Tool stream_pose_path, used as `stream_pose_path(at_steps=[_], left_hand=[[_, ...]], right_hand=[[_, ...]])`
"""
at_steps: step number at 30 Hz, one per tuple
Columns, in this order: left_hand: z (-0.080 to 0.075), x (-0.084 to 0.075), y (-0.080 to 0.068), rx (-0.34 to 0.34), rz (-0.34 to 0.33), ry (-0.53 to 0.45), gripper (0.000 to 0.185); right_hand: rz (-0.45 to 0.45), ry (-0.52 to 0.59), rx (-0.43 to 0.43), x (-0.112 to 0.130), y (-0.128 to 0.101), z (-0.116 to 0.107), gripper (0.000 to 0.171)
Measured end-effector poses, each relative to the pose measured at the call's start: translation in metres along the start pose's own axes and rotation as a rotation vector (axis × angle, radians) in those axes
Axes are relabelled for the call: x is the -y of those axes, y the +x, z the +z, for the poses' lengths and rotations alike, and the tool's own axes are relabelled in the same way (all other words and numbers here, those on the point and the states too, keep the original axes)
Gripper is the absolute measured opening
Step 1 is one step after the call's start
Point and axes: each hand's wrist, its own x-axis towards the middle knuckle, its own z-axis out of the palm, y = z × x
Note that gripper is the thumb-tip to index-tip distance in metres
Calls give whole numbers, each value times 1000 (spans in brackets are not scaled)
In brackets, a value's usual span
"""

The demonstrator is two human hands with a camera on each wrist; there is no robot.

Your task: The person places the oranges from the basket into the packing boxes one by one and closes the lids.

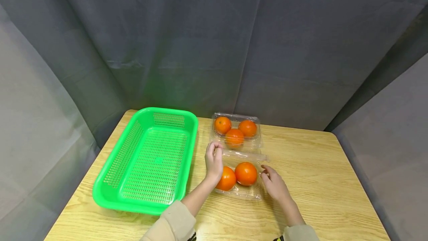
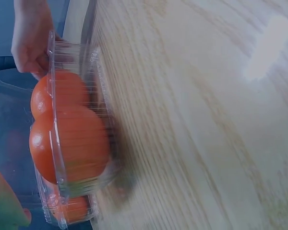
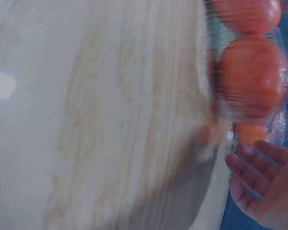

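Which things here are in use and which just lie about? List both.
In use:
near clamshell, two oranges inside
left hand, at its far left corner
right hand, at its right side

Lying about:
far clamshell, three oranges inside
green basket
table

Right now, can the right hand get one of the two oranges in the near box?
Probably yes. The right hand touches the near clear box, right beside the two oranges. The box's lid seems lifted by the left hand, so the way looks free.
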Motion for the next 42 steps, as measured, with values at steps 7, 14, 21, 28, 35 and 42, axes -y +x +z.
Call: stream_pose_path(at_steps=[7, 14, 21, 28, 35, 42], left_hand=[[-3, 4, -2, 19, 21, 11, 13], [-6, 4, -5, 34, 30, 9, 13], [-9, 5, -10, 51, 42, 38, 13], [-14, 9, -17, 84, 85, 60, 13], [-20, 15, -25, 109, 168, 75, 14], [-26, 26, -31, 124, 306, 149, 17]], right_hand=[[59, 200, -144, 16, -4, -13, 42], [19, 385, -256, 35, -9, -21, 52], [14, 430, -224, 47, -19, -20, 53], [20, 432, -215, 51, -28, -12, 51], [-38, 425, -271, 46, -34, 0, 48], [-110, 378, -341, 37, -38, 16, 47]])
